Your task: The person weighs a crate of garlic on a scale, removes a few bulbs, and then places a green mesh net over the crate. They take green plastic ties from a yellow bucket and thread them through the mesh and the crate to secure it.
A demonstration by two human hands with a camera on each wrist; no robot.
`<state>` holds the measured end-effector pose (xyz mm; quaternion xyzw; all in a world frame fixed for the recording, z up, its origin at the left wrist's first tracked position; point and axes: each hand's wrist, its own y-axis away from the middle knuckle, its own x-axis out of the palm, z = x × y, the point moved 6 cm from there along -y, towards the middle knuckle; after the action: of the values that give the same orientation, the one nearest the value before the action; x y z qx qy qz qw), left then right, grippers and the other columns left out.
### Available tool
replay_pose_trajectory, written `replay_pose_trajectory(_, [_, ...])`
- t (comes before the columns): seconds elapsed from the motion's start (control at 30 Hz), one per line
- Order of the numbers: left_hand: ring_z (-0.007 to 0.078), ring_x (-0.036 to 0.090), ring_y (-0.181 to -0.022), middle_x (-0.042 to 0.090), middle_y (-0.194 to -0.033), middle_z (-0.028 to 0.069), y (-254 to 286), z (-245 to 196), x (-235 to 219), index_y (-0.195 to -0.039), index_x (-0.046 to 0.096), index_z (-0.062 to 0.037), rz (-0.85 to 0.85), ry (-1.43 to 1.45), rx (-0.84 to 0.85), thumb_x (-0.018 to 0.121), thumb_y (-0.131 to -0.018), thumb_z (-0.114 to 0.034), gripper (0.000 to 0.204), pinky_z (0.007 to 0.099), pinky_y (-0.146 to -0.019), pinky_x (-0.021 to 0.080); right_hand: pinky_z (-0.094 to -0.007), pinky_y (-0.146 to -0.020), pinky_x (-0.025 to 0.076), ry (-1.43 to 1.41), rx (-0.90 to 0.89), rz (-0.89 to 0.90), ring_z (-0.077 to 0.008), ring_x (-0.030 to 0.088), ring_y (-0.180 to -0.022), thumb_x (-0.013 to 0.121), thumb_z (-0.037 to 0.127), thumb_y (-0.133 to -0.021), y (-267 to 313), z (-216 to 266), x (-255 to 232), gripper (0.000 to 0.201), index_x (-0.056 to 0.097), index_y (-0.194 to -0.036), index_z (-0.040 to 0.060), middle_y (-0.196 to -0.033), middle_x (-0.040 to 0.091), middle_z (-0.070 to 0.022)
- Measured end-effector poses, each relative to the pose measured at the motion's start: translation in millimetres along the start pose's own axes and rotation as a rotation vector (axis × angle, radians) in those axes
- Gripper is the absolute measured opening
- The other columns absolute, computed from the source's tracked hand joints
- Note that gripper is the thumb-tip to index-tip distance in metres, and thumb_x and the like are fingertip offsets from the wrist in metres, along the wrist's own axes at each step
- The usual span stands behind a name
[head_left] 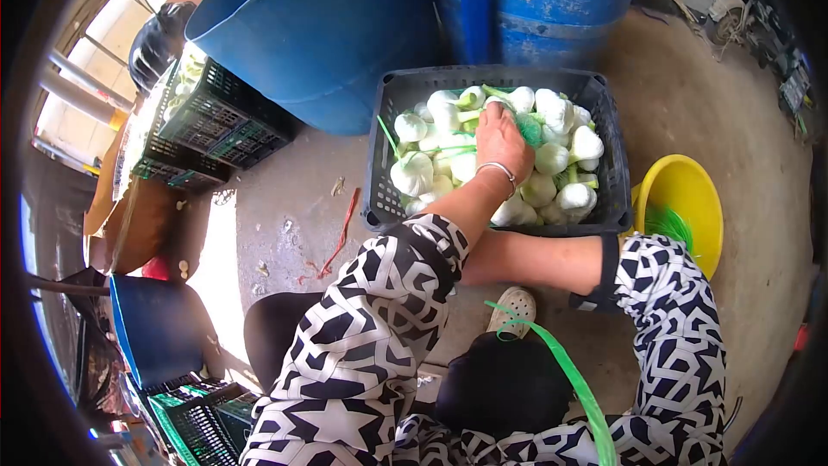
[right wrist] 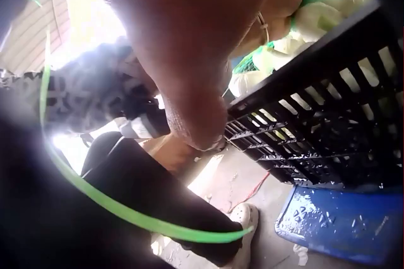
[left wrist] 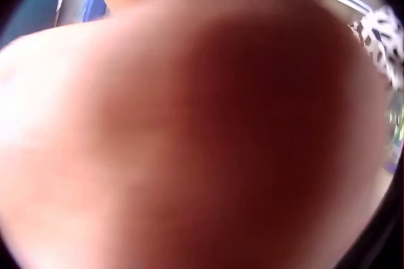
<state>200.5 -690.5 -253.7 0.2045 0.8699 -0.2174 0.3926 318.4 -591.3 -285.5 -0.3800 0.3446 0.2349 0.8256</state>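
Note:
A black plastic crate (head_left: 614, 198) full of white garlic bulbs (head_left: 412, 174) with trimmed green stems stands before me in the head view. My left hand (head_left: 507, 147), with a bracelet at its wrist, reaches in among the bulbs and grips bunched green netting (head_left: 529, 129) on its thumb side. The left wrist view holds mostly blurred skin. Below the left arm, my right forearm (head_left: 543, 263) crosses along the crate's near side. My right hand (right wrist: 196, 111) looms large beside the crate in the right wrist view; its fingers are hidden, so I cannot tell what it holds.
A yellow bucket (head_left: 705, 198) with green strands stands right of the crate. Blue barrels (head_left: 552, 0) and a large blue tub (head_left: 319, 43) stand behind. Stacked crates (head_left: 220, 116) are at the left. A green strip (head_left: 573, 371) hangs near my lap; red string (head_left: 345, 229) lies on the floor.

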Motion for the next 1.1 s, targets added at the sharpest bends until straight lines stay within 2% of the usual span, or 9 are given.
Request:
replay_pose_trajectory(0.13, [0.0363,0.042,-0.111,0.045,-0.115,0.0197,3.4,-1.9,-7.2,-0.108,0.052,0.0068,0.025,0.056,0.06,0.053,-0.069,0.0,0.04,0.0389,-0.097,0.037,-0.0357,-0.073,0.05,-0.129,0.506,0.76,-0.0291,0.063,-0.08,0.056,0.014,-0.079,6.4,48.1,-89.1,0.016,0.064,-0.089,0.005,-0.082,0.066,-0.0113])
replay_pose_trajectory(0.2, [0.0363,0.04,-0.115,0.043,-0.12,0.0199,6.2,1.8,-6.9,-0.111,0.051,0.0081,0.071,0.076,0.071,0.049,-0.078,-0.002,0.035,0.0404,-0.098,0.035,-0.0385,-0.068,0.05,-0.311,0.575,0.424,-0.0291,0.063,-0.073,0.059,0.016,-0.076,-3.0,38.9,-143.2,0.014,0.065,-0.087,0.0077,-0.077,0.065,-0.0108])
replay_pose_trajectory(0.33, [0.033,0.036,-0.123,0.039,-0.131,0.0193,5.5,21.3,22.4,-0.126,0.042,0.0073,0.099,0.155,0.042,0.039,-0.091,-0.015,0.041,0.0371,-0.105,0.028,-0.0406,-0.069,0.05,0.467,0.561,-0.13,-0.0273,0.065,-0.078,0.059,0.012,-0.071,-53.4,-22.8,-174.1,0.011,0.067,-0.077,0.0083,-0.081,0.067,-0.0123])
replay_pose_trajectory(0.43, [0.0317,0.034,-0.127,0.039,-0.135,0.0192,1.9,29.7,31.2,-0.131,0.04,0.0029,-0.038,-0.129,0.09,0.041,-0.094,-0.024,0.045,0.0357,-0.109,0.023,-0.0425,-0.068,0.05,0.593,0.704,0.241,-0.0291,0.065,-0.078,0.06,0.009,-0.07,-72.9,-88.3,-123.3,0.009,0.067,-0.074,0.0085,-0.079,0.067,-0.0116])
replay_pose_trajectory(0.53, [0.0338,0.036,-0.125,0.041,-0.133,0.0209,10.3,31.1,35.9,-0.127,0.044,-0.0001,0.043,0.477,0.195,0.048,-0.089,-0.026,0.047,0.0381,-0.106,0.028,-0.0447,-0.068,0.049,0.458,0.624,0.048,-0.0313,0.064,-0.078,0.058,0.01,-0.071,-74.4,-96.0,-144.0,0.009,0.067,-0.073,0.0118,-0.078,0.066,-0.0102])
replay_pose_trajectory(0.57, [0.0364,0.039,-0.121,0.046,-0.126,0.0216,14.9,13.5,12.2,-0.115,0.051,-0.001,0.149,0.257,0.2,0.057,-0.08,-0.022,0.042,0.0407,-0.101,0.033,-0.0443,-0.067,0.049,0.465,0.672,-0.1,-0.031,0.064,-0.077,0.058,0.011,-0.072,-63.8,-99.9,-166.4,0.009,0.067,-0.073,0.0124,-0.077,0.066,-0.01])
replay_pose_trajectory(0.73, [0.0303,0.054,-0.102,0.058,-0.108,0.0156,32.3,-13.5,-53.7,-0.094,0.062,0.0024,-0.4,0.085,0.397,0.067,-0.066,0.002,0.028,0.0398,-0.091,0.042,-0.0349,-0.059,0.048,0.291,0.902,-0.884,-0.0219,0.062,-0.065,0.063,0.021,-0.079,49.2,-122.0,-252.3,0.014,0.063,-0.075,0.0069,-0.068,0.063,-0.0063])
replay_pose_trajectory(0.87, [0.0158,0.057,-0.094,0.062,-0.102,0.0071,12.0,22.4,-31.7,-0.093,0.066,-0.0013,-0.135,0.669,0.125,0.069,-0.076,-0.003,0.018,0.0298,-0.08,0.045,-0.0226,-0.056,0.046,-0.621,0.781,-1.066,-0.0095,0.061,-0.062,0.062,0.022,-0.087,87.7,-99.8,-233.0,0.018,0.06,-0.082,0.0053,-0.067,0.061,-0.001])
replay_pose_trajectory(1.1, [0.0143,0.059,-0.085,0.066,-0.092,0.0074,4.6,23.9,-29.3,-0.101,0.064,-0.0013,0.16,0.935,-0.184,0.067,-0.078,-0.016,0.027,0.0284,-0.079,0.045,-0.0229,-0.061,0.049,-0.708,0.674,-1.101,-0.0123,0.065,-0.073,0.059,0.02,-0.091,98.6,-90.8,-213.7,0.018,0.06,-0.096,0.0029,-0.08,0.063,-0.0037])
